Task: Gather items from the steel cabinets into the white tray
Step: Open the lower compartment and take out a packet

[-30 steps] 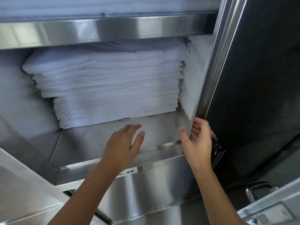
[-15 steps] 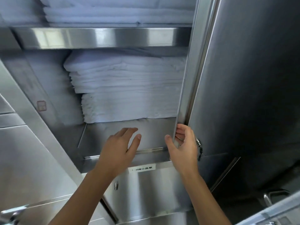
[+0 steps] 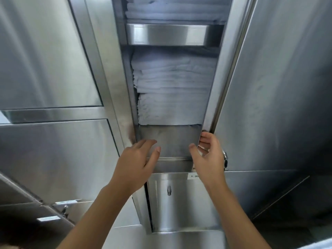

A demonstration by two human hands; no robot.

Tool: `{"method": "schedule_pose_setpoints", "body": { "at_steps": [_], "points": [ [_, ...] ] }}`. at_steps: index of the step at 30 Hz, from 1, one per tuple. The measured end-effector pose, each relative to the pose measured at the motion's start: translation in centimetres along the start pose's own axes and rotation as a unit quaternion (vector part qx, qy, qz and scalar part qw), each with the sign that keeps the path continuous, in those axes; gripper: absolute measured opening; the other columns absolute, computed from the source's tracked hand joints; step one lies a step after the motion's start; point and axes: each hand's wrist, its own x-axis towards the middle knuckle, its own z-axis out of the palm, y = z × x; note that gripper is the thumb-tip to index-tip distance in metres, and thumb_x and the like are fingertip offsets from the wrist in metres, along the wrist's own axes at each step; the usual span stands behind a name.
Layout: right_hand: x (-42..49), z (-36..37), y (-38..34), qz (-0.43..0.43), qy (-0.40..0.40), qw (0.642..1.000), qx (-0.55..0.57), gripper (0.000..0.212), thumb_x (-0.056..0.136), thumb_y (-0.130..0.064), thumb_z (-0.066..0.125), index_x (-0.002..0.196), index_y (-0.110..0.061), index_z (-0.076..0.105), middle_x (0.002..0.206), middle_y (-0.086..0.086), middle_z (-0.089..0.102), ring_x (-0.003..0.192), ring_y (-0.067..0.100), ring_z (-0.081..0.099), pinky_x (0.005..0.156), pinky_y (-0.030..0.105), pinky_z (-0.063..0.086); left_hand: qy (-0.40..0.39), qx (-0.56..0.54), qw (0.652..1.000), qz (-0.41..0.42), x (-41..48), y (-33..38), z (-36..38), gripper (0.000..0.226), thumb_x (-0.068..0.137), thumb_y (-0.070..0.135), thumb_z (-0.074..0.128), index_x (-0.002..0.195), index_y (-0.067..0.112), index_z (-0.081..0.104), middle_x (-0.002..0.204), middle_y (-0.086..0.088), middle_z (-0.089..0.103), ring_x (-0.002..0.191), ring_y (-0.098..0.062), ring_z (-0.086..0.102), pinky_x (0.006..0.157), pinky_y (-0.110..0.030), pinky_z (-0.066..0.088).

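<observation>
A stack of folded white linens (image 3: 172,92) lies on a shelf inside the steel cabinet, seen through a narrow gap. My right hand (image 3: 208,157) grips the edge of the steel cabinet door (image 3: 273,87), thumb in front and fingers behind the edge. My left hand (image 3: 138,162) hovers open in front of the shelf's front lip (image 3: 172,161), fingers spread, holding nothing. More folded linens (image 3: 172,9) lie on the shelf above. The white tray is not in view.
Closed steel cabinet doors (image 3: 45,51) fill the left side. A lower steel door with a small latch (image 3: 168,190) sits below the shelf, with a white label (image 3: 193,176) partly hidden by my right wrist. A door latch (image 3: 225,159) shows behind my right hand.
The right door has swung leftward with my right hand on its edge, narrowing the opening onto the linens. My left hand stays open near the shelf lip.
</observation>
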Motion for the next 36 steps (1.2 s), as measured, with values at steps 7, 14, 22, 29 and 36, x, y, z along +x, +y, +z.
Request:
{"method": "schedule_pose_setpoints", "body": {
  "at_steps": [7, 14, 22, 29, 36],
  "points": [
    [-2.1, 4.9, -1.6, -0.009, -0.044, 0.998, -0.037, 0.042, 0.088, -0.031, 0.072, 0.124, -0.04, 0.052, 0.119, -0.022, 0.058, 0.111, -0.006, 0.058, 0.098, 0.034, 0.055, 0.008, 0.023, 1.0, 0.005, -2.0, -3.2, -2.0, 0.046, 0.101, 0.051, 0.029, 0.122, 0.027, 0.062, 0.109, 0.01, 0.069, 0.093, -0.008, 0.062, 0.079, -0.025, 0.043],
    [-4.1, 8.2, -2.7, 0.002, -0.096, 0.993, -0.064, 0.048, 0.091, -0.04, 0.069, 0.131, -0.051, 0.045, 0.127, -0.024, 0.055, 0.117, -0.003, 0.055, 0.103, 0.034, 0.052, -0.001, 0.037, 0.999, -0.007, -3.2, -5.7, -4.0, 0.048, 0.102, 0.051, 0.029, 0.132, 0.025, 0.057, 0.129, 0.01, 0.063, 0.114, -0.011, 0.059, 0.096, -0.026, 0.041],
    [-5.5, 11.3, -3.8, -0.005, -0.12, 0.99, -0.067, 0.049, 0.091, -0.036, 0.07, 0.135, -0.042, 0.049, 0.126, -0.024, 0.057, 0.118, -0.002, 0.054, 0.102, 0.03, 0.048, 0.02, 0.046, 0.999, -0.022, -4.7, -8.1, -4.6, 0.042, 0.103, 0.046, 0.033, 0.132, 0.025, 0.056, 0.126, 0.009, 0.063, 0.109, -0.011, 0.058, 0.091, -0.022, 0.035],
    [-6.5, 12.0, -4.0, -0.04, -0.104, 0.992, -0.062, 0.047, 0.092, -0.031, 0.07, 0.135, -0.04, 0.052, 0.126, -0.025, 0.056, 0.12, -0.003, 0.053, 0.103, 0.023, 0.044, 0.021, 0.048, 0.998, -0.037, -4.9, -9.6, -4.7, 0.053, 0.1, 0.053, 0.025, 0.133, 0.025, 0.055, 0.127, 0.01, 0.061, 0.11, -0.011, 0.057, 0.092, -0.025, 0.039],
    [-8.2, 12.8, -5.0, -0.138, -0.124, 0.98, -0.067, 0.04, 0.092, -0.031, 0.064, 0.131, -0.031, 0.057, 0.121, -0.022, 0.056, 0.119, 0.004, 0.056, 0.099, 0.018, 0.045, 0.022, 0.058, 0.994, -0.091, -6.7, -10.8, -4.5, 0.05, 0.1, 0.052, 0.028, 0.132, 0.025, 0.055, 0.128, 0.008, 0.062, 0.108, -0.015, 0.059, 0.091, -0.03, 0.041]
  ]
}}
